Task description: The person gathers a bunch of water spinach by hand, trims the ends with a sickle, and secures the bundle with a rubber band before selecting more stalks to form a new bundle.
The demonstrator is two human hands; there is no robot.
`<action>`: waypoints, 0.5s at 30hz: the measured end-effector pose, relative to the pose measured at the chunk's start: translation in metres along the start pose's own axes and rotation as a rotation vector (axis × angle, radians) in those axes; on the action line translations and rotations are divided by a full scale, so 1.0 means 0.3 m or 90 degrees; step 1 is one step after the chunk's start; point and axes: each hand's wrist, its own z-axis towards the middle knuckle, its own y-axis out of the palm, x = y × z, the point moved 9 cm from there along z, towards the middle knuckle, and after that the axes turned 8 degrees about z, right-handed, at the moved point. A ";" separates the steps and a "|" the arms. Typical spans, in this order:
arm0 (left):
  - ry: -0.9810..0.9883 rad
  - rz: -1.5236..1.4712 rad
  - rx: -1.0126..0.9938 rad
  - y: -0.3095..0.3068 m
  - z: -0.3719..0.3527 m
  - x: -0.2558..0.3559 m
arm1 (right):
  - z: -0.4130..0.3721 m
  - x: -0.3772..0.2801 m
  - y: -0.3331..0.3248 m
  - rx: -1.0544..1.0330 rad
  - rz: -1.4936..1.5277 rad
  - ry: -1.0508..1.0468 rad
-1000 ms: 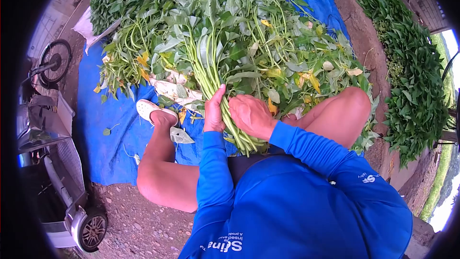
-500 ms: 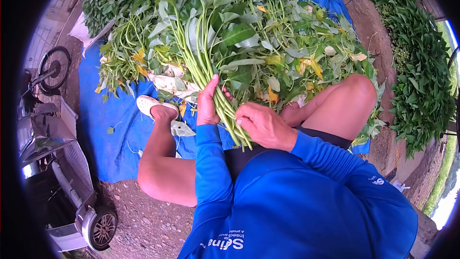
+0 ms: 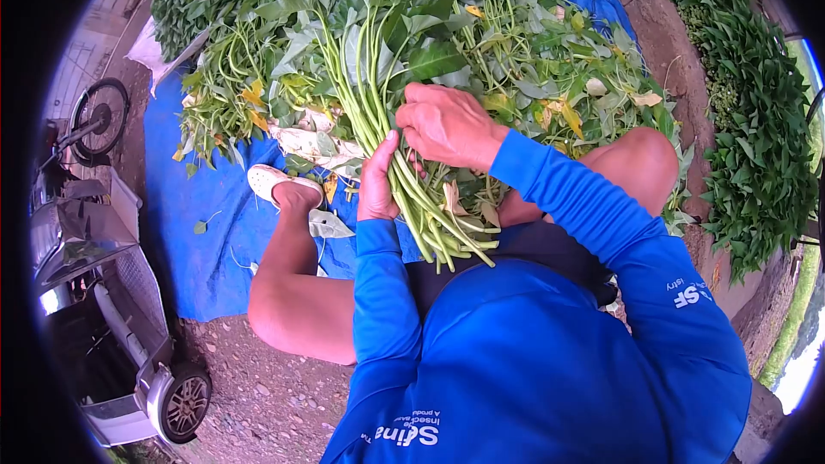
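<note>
A bunch of water spinach [image 3: 369, 112], with long pale-green stems and pointed leaves, is gripped around its stems by my left hand [image 3: 379, 180]. Its leafy end points away from me, and the cut stem ends fan out over my lap. Just right of the bunch is my right hand [image 3: 451, 125], fingers curled together beside the stems and above my left fingers. What its fingertips pinch, if anything, is hidden. Beyond both hands spreads a large heap of loose greens [image 3: 550, 60] with some yellow leaves among them.
Under the heap lies a blue tarp [image 3: 198, 232]. At the left stand a sidecar-like metal vehicle [image 3: 112, 309] and a bicycle-style wheel [image 3: 99, 120]. More piled greens [image 3: 756, 120] line the right side. Gravelly ground [image 3: 258, 378] shows near my left leg.
My right hand has moved up and away from me, from the lower stems to beside the middle of the bunch. The stem ends are more spread now. My left hand keeps its grip.
</note>
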 end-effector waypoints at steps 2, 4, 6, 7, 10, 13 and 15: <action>-0.006 -0.041 0.010 -0.002 0.007 -0.006 | -0.028 -0.039 -0.035 0.054 -0.006 -0.037; 0.001 -0.045 0.013 -0.013 0.012 0.001 | -0.058 -0.063 -0.070 0.094 -0.032 -0.044; -0.003 -0.046 0.037 -0.030 0.011 0.004 | -0.077 -0.031 -0.049 0.063 -0.006 0.003; -0.004 -0.049 0.031 -0.034 0.014 0.003 | -0.084 -0.017 -0.039 0.034 0.018 0.042; -0.008 -0.067 -0.010 -0.007 0.016 0.007 | -0.082 -0.009 -0.023 0.022 0.033 0.061; -0.018 -0.065 -0.004 -0.016 0.016 -0.007 | -0.061 -0.007 0.016 -0.027 0.014 0.028; -0.016 -0.063 0.006 -0.019 0.006 -0.009 | -0.058 -0.021 0.023 -0.033 0.002 -0.022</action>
